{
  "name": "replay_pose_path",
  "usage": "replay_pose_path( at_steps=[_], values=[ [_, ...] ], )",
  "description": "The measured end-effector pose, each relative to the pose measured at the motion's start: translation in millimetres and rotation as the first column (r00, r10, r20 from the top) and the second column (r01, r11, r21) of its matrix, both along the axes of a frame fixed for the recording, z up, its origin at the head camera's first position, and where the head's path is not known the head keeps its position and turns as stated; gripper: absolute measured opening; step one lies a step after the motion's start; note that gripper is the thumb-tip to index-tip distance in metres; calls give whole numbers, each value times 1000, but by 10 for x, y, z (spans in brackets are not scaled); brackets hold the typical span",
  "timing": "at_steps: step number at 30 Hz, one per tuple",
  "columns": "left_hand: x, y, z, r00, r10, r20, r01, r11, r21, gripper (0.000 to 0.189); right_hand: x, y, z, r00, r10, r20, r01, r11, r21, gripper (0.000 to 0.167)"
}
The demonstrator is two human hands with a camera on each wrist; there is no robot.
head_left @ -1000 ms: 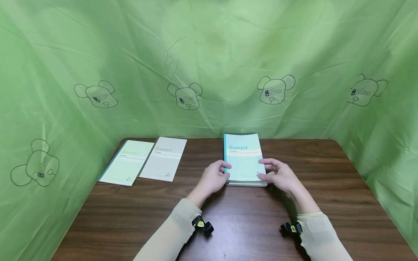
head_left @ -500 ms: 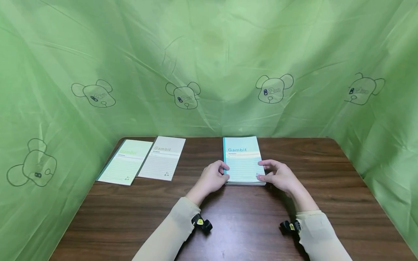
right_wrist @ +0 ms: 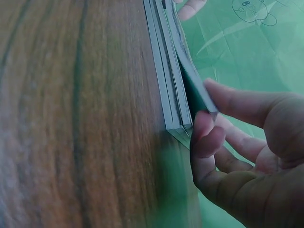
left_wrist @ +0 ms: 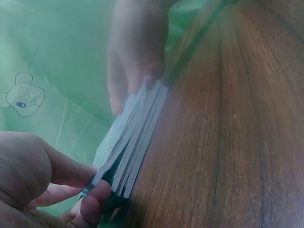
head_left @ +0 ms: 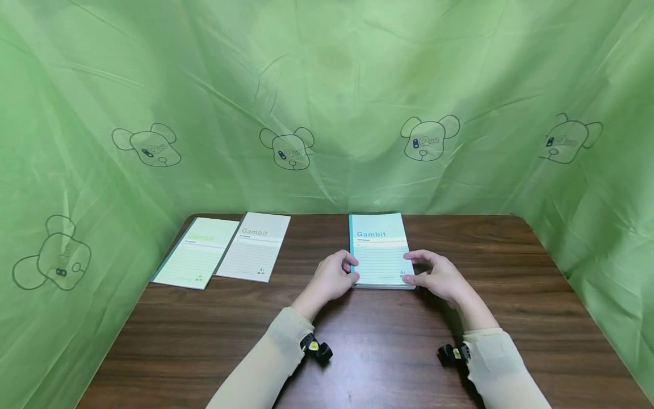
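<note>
A blue-spined notebook (head_left: 379, 250) with "Gambit" on its cover lies on top of a stack of several notebooks (left_wrist: 142, 142) at the table's far side. My left hand (head_left: 334, 276) pinches its left edge near the front corner, thumb above and fingers beneath. On the opposite edge, my right hand (head_left: 436, 275) pinches the front right corner between thumb and fingers. Both wrist views show the top notebook's front edge lifted slightly, with a gap over the notebooks below (right_wrist: 166, 95). The covers of the lower notebooks are hidden.
To the left lie a green-lettered notebook (head_left: 196, 254) and a grey-lettered notebook (head_left: 254, 247), side by side and slightly slanted. The brown wooden table (head_left: 245, 341) meets a green curtain (head_left: 347, 102) at its back edge and sides.
The top notebook has come down and slightly toward me, lining up more closely with the stack. Both hands keep their grip, and the last half second shows almost no motion.
</note>
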State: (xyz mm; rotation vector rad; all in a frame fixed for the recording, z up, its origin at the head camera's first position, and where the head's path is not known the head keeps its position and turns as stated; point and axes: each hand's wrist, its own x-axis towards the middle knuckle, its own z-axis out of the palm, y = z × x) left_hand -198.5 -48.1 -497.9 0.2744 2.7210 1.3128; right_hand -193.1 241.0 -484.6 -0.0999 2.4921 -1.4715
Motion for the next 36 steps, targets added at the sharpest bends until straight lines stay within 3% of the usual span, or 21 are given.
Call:
replay_pose_path(
  at_steps=[7, 11, 18, 19, 24, 31, 36],
  values=[
    [0, 2, 9, 1000, 9, -8, -10, 999, -31, 19, 35, -1, 34, 1000, 8, -2, -8, 1000, 2, 61],
    [-8, -16, -24, 1000, -14, -26, 14, 999, -29, 22, 31, 14, 19, 1000, 14, -11, -13, 1000, 20, 62],
    [-218, -46, -491, 997, -10, -74, 3, 996, -86, 27, 16, 4, -6, 1000, 4, -8, -3, 997, 74, 63],
    [-227, -44, -495, 998, -6, -70, 0, 996, -87, 28, 17, 2, -1, 1000, 3, -9, -2, 997, 75, 62],
    [-176, -40, -440, 994, -28, -104, 19, 996, -92, 29, 29, 9, 27, 1000, -7, -24, 8, 997, 74, 59],
    [-23, -2, -81, 1000, -13, -21, 12, 998, -55, 41, 34, 13, 45, 1000, 7, -28, -4, 995, 95, 55],
    [-6, 19, -48, 1000, 6, -12, -7, 997, -75, 47, 28, 16, 34, 999, 30, -43, -25, 995, 99, 60]
  ],
)
